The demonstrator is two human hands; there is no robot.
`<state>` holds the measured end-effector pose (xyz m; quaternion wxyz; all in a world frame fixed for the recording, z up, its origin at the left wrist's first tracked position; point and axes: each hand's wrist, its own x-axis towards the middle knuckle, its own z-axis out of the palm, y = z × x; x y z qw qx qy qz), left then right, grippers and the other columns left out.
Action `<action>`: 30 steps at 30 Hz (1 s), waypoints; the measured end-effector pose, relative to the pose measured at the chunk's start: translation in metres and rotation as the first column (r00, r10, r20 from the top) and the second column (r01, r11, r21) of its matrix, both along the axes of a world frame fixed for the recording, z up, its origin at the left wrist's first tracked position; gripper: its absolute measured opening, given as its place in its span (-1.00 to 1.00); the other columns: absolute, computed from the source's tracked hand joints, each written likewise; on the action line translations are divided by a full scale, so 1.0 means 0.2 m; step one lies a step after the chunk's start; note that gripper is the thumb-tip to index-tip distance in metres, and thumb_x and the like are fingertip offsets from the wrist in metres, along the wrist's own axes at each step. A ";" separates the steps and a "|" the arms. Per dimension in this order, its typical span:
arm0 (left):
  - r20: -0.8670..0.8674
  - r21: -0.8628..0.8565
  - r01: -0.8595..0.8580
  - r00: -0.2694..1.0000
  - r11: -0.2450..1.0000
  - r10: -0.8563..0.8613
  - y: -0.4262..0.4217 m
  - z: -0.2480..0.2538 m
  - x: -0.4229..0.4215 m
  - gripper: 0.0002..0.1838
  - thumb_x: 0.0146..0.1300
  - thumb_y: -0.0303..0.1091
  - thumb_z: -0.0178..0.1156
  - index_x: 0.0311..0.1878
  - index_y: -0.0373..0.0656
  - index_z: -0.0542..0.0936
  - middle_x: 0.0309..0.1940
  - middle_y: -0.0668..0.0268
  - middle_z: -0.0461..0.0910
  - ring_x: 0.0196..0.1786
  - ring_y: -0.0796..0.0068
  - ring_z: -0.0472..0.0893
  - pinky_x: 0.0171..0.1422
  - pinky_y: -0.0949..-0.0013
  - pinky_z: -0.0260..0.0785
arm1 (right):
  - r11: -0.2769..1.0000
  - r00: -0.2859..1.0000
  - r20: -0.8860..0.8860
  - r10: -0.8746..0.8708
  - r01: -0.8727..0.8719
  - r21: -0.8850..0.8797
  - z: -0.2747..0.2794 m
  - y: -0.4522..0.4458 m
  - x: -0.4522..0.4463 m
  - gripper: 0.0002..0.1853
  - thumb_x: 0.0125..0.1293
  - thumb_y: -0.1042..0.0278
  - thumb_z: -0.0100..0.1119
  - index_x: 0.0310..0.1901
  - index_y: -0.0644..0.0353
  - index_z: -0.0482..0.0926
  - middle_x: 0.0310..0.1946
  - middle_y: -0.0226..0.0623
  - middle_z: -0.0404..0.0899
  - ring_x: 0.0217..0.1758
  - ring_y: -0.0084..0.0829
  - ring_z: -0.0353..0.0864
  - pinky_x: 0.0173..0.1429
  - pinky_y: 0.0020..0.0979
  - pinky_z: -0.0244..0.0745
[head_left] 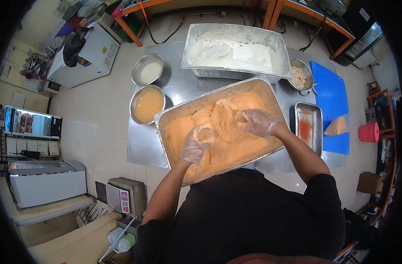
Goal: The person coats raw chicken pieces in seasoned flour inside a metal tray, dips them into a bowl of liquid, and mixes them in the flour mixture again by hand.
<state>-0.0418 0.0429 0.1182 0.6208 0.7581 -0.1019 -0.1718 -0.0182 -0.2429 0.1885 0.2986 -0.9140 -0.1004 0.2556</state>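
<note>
Clear plastic gloves cover both my hands, which are inside a large metal pan [165,147] of orange, flour-like powder [229,143]. On the pan's left side, my left hand [195,143] has its fingers curled at a pale, powder-coated lump [204,133], whose kind I cannot make out. Toward the right, my right hand [259,122] is closed, fingertips down at the powder; whatever it grips is hidden by the coating. Between the hands the powder is heaped and uneven. The pan sits at a slant, its near edge close to my body.
Behind the pan stands a deep tub [192,57] of white powder. Two steel bowls, one of whitish liquid [149,72], one of orange-brown liquid [148,104], are at left. At right are a pot of pale pieces [300,78], a tray with reddish liquid [314,127] and a blue board [333,103].
</note>
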 end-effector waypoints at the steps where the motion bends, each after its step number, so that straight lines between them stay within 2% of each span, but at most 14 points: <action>1: -0.065 -0.005 -0.051 0.997 0.999 0.051 0.02 -0.02 0.01 -0.69 0.32 -0.35 0.23 0.06 -0.26 0.49 -0.15 0.26 0.63 -0.15 0.44 0.61 -0.07 0.36 0.48 | 0.999 0.999 -0.023 -0.026 0.027 0.044 0.07 0.01 0.00 -0.60 0.31 0.13 0.23 -0.04 0.35 0.54 -0.28 -0.06 0.64 -0.17 -0.21 0.64 -0.05 -0.21 0.51; 4: -0.142 0.196 -0.132 0.977 0.972 0.161 0.05 0.06 -0.01 -0.71 0.40 -0.27 0.15 0.04 -0.28 0.51 -0.24 0.24 0.63 -0.24 0.43 0.60 -0.11 0.40 0.45 | 0.896 0.969 0.000 -0.248 0.229 0.380 0.01 0.01 -0.01 -0.76 0.30 0.23 0.19 -0.30 0.27 0.53 -0.47 -0.04 0.58 -0.36 -0.16 0.59 -0.22 -0.18 0.43; 7: -0.171 0.361 -0.073 0.975 0.930 0.142 0.06 -0.07 0.02 -0.67 0.43 -0.22 0.13 0.07 -0.28 0.50 -0.22 0.17 0.64 -0.26 0.42 0.60 -0.12 0.39 0.44 | 0.872 0.912 0.107 -0.396 0.338 0.353 -0.15 0.12 -0.03 -0.78 0.28 0.28 0.19 -0.27 0.30 0.55 -0.37 -0.01 0.63 -0.29 -0.12 0.63 -0.16 -0.17 0.46; 9: -0.165 0.337 -0.057 0.979 0.940 0.118 0.04 -0.16 0.00 -0.67 0.44 -0.21 0.12 0.08 -0.28 0.51 -0.23 0.13 0.65 -0.26 0.38 0.61 -0.13 0.33 0.43 | 0.997 0.988 0.150 -0.048 0.038 0.069 -0.34 0.11 -0.06 -0.75 0.29 0.24 0.17 -0.26 0.30 0.57 -0.32 0.02 0.64 -0.21 -0.09 0.64 -0.11 -0.20 0.48; 11: -0.111 0.215 -0.094 0.987 0.972 0.120 -0.03 -0.19 -0.04 -0.68 0.44 -0.20 0.11 0.06 -0.27 0.53 -0.29 0.10 0.65 -0.26 0.33 0.62 -0.13 0.25 0.43 | 0.990 0.992 0.041 0.118 -0.114 -0.082 -0.30 0.11 -0.06 -0.71 0.29 0.19 0.15 -0.22 0.30 0.59 -0.25 0.04 0.64 -0.14 -0.07 0.64 -0.04 -0.21 0.49; 13: 0.212 0.172 -0.125 0.973 0.977 0.087 -0.08 -0.22 -0.07 -0.70 0.44 -0.21 0.11 0.06 -0.21 0.54 -0.34 0.14 0.65 -0.28 0.30 0.62 -0.13 0.22 0.43 | 0.990 0.985 -0.143 0.092 -0.105 -0.092 -0.22 0.10 -0.01 -0.67 0.29 0.15 0.12 -0.16 0.29 0.61 -0.17 0.05 0.64 -0.06 -0.04 0.63 0.03 -0.22 0.50; 16: 0.182 0.371 0.027 0.978 0.928 -0.101 -0.05 -0.19 -0.08 -0.73 0.41 -0.26 0.14 0.08 -0.17 0.54 -0.36 0.22 0.65 -0.29 0.27 0.63 -0.11 0.22 0.45 | 0.957 0.983 0.078 0.165 -0.141 -0.254 -0.22 0.08 0.01 -0.59 0.29 0.07 0.10 -0.10 0.30 0.60 -0.13 0.01 0.63 -0.02 -0.05 0.61 0.07 -0.20 0.48; 17: 0.077 0.466 0.120 0.982 0.877 -0.175 -0.04 -0.17 -0.07 -0.73 0.40 -0.29 0.15 0.09 -0.16 0.54 -0.35 0.25 0.66 -0.29 0.26 0.63 -0.09 0.22 0.46 | 0.975 0.991 0.075 0.114 -0.097 -0.201 -0.21 0.08 0.01 -0.58 0.29 0.04 0.13 -0.08 0.28 0.59 -0.11 0.04 0.63 0.00 -0.04 0.61 0.08 -0.18 0.47; 20: -0.331 0.130 -0.079 0.936 0.988 0.119 -0.09 -0.24 -0.06 -0.77 0.39 -0.44 0.14 0.09 -0.15 0.52 -0.22 0.36 0.63 -0.29 0.51 0.56 -0.17 0.43 0.45 | 0.997 0.995 0.102 0.000 0.008 -0.079 -0.17 0.07 0.01 -0.55 0.30 -0.02 0.20 -0.03 0.25 0.58 -0.07 0.08 0.62 0.04 -0.02 0.60 0.11 -0.14 0.46; 22: -0.202 0.029 -0.176 0.963 0.984 0.178 -0.14 -0.24 -0.09 -0.81 0.38 -0.44 0.15 0.02 -0.18 0.54 -0.31 0.39 0.61 -0.33 0.51 0.54 -0.21 0.44 0.44 | 0.998 0.983 0.182 -0.030 0.039 -0.048 -0.20 0.06 0.02 -0.52 0.30 -0.05 0.20 -0.03 0.25 0.58 -0.08 0.05 0.63 0.03 -0.03 0.60 0.13 -0.15 0.46; 25: 0.189 -0.053 -0.255 0.947 0.966 0.260 -0.29 -0.33 -0.10 -0.87 0.35 -0.41 0.21 -0.09 -0.18 0.55 -0.46 0.47 0.50 -0.42 0.59 0.47 -0.30 0.47 0.38 | 0.920 0.926 0.033 -0.376 0.370 0.128 -0.51 0.10 0.06 -0.56 0.30 -0.02 0.17 -0.03 0.21 0.56 0.10 0.02 0.51 0.14 -0.07 0.53 0.20 -0.19 0.42; 27: 0.217 -0.004 -0.251 0.945 0.968 0.246 -0.35 -0.30 -0.09 -0.87 0.33 -0.36 0.25 -0.16 -0.18 0.54 -0.51 0.50 0.45 -0.45 0.63 0.44 -0.35 0.48 0.35 | 0.887 0.870 0.184 -0.457 0.432 0.160 -0.54 0.17 0.00 -0.51 0.28 -0.05 0.19 0.02 0.23 0.51 0.15 0.03 0.47 0.18 -0.08 0.50 0.22 -0.20 0.41; 29: -0.067 0.133 -0.178 0.980 0.975 0.188 -0.38 -0.11 -0.12 -0.81 0.30 -0.30 0.30 -0.21 -0.18 0.53 -0.51 0.49 0.43 -0.47 0.63 0.42 -0.35 0.45 0.34 | 0.816 0.800 0.182 -0.572 0.533 0.222 -0.53 0.23 0.00 -0.43 0.26 -0.06 0.24 0.09 0.27 0.45 0.16 0.04 0.45 0.21 -0.07 0.49 0.23 -0.20 0.41; 30: -0.003 0.142 -0.151 0.988 0.978 0.153 -0.39 -0.10 -0.14 -0.80 0.30 -0.27 0.30 -0.24 -0.19 0.52 -0.50 0.49 0.44 -0.47 0.64 0.42 -0.36 0.44 0.33 | 0.728 0.747 0.044 -0.663 0.631 0.268 -0.55 0.25 0.02 -0.39 0.24 -0.05 0.27 0.13 0.29 0.41 0.17 0.05 0.44 0.22 -0.06 0.48 0.23 -0.19 0.40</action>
